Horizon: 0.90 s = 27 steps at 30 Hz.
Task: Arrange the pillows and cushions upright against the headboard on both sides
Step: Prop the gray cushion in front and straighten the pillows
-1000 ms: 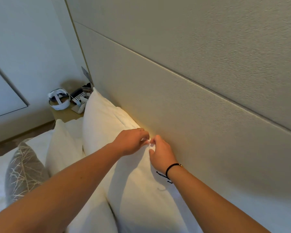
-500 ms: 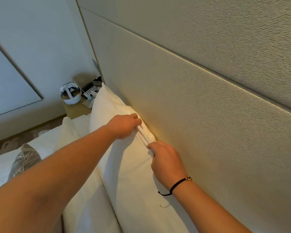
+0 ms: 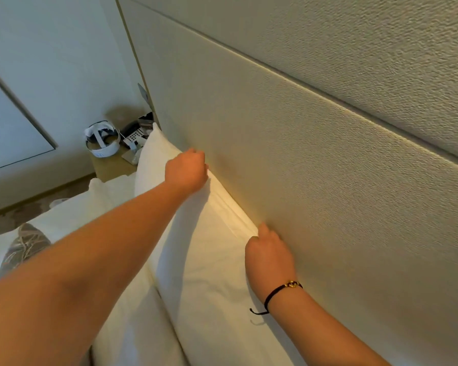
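Note:
A large white pillow (image 3: 204,254) stands upright against the beige padded headboard (image 3: 315,159). My left hand (image 3: 187,171) grips the pillow's top edge further along. My right hand (image 3: 269,256), with a black bracelet at the wrist, pinches the same top edge nearer to me, right at the headboard. A second white pillow (image 3: 132,307) leans in front of the first, partly hidden by my left forearm. A grey patterned cushion (image 3: 24,247) lies lower left on the bed.
Beyond the pillows a wooden bedside table (image 3: 111,167) carries a white headset (image 3: 101,140), a phone (image 3: 134,136) and small items. White bedding (image 3: 72,210) covers the bed. A pale wall (image 3: 50,62) and patterned carpet (image 3: 16,215) are on the left.
My hands have slid apart along the pillow's top edge: the left moved further away, the right came nearer to me. The view has tilted a little.

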Motion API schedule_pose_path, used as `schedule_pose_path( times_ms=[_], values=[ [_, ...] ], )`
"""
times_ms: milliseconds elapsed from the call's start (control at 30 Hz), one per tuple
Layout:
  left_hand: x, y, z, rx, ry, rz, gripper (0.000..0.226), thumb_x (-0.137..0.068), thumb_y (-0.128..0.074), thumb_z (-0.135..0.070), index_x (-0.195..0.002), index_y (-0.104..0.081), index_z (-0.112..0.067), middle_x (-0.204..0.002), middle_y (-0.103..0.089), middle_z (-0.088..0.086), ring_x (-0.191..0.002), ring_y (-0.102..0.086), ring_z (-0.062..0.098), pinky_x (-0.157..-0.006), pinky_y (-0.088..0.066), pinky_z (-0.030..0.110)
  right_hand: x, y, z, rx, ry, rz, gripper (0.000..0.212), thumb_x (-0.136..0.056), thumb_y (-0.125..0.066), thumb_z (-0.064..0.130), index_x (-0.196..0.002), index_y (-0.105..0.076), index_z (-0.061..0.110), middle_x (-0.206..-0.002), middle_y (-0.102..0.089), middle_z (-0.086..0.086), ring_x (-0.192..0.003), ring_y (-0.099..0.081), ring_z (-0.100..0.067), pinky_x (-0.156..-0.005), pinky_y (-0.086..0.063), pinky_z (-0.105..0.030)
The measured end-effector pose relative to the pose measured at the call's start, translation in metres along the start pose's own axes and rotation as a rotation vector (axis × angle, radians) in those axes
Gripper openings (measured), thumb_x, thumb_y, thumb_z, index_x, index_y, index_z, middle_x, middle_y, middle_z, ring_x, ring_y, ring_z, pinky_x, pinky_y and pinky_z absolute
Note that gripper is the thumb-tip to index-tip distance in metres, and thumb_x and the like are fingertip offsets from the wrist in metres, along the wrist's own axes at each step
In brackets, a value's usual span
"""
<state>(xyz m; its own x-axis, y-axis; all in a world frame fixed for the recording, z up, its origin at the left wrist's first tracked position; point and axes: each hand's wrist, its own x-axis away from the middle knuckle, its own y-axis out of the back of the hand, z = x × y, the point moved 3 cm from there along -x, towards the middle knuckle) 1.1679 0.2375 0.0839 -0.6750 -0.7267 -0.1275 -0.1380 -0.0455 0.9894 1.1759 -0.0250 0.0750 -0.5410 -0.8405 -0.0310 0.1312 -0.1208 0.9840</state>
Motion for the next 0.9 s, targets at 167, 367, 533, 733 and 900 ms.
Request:
schedule_pose_path(
  times_ms=[167,367,533,733,900],
  values=[
    [0.036,-0.048,0.025,0.005,0.399,0.152,0.079,-0.081,-0.041,-0.078,-0.122,-0.047,-0.011,-0.117,-0.054,0.011,-0.104,-0.060,0.034,-0.081,-0.046,0.042,0.020,-0.013,-0.005,0.076,0.113,-0.110,0.033,-0.080,-0.072,0.039,-0.058,-0.061,0.016,-0.070,-0.054,-0.003,-0.068,-0.053,-0.025,-0.062,-0.042,-0.035],
    [0.042,-0.063,0.024,-0.021,0.432,0.377,0.095,-0.070,-0.018,-0.092,-0.106,-0.060,-0.015,-0.093,-0.056,0.005,-0.098,-0.055,0.030,-0.075,-0.038,0.042,0.045,-0.044,-0.029,0.077,-0.087,0.202,0.060,-0.083,-0.035,0.079,-0.082,-0.053,0.022,-0.085,-0.057,0.001,-0.073,-0.047,-0.019,-0.065,-0.037,-0.032],
    [0.039,-0.077,0.015,0.204,0.398,0.517,0.025,-0.085,-0.058,-0.039,-0.095,-0.049,-0.017,-0.107,-0.059,0.007,-0.090,-0.049,0.026,-0.081,-0.039,0.038,0.059,-0.049,-0.028,0.106,-0.123,0.189,0.059,-0.082,-0.033,0.080,-0.086,-0.056,0.025,-0.088,-0.056,0.005,-0.083,-0.056,-0.018,-0.064,-0.034,-0.034],
    [0.032,-0.067,0.011,0.482,0.514,0.353,0.032,-0.086,-0.061,-0.015,-0.115,-0.056,-0.002,-0.118,-0.059,0.013,-0.110,-0.056,0.033,-0.082,-0.044,0.032,0.065,-0.045,-0.028,0.028,-0.113,0.232,0.036,-0.103,-0.028,0.046,-0.097,-0.057,0.025,-0.097,-0.066,0.005,-0.086,-0.063,-0.018,-0.062,-0.031,-0.030],
    [0.029,-0.040,0.013,1.116,0.643,0.206,0.019,-0.092,-0.052,-0.018,-0.098,-0.062,-0.004,-0.093,-0.063,0.008,-0.090,-0.060,0.026,-0.075,-0.050,0.032,0.062,-0.009,-0.033,-0.045,-0.094,0.099,0.030,-0.099,-0.044,0.042,-0.079,-0.059,0.024,-0.076,-0.066,0.002,-0.066,-0.063,-0.019,-0.050,-0.030,-0.029]
  ],
)
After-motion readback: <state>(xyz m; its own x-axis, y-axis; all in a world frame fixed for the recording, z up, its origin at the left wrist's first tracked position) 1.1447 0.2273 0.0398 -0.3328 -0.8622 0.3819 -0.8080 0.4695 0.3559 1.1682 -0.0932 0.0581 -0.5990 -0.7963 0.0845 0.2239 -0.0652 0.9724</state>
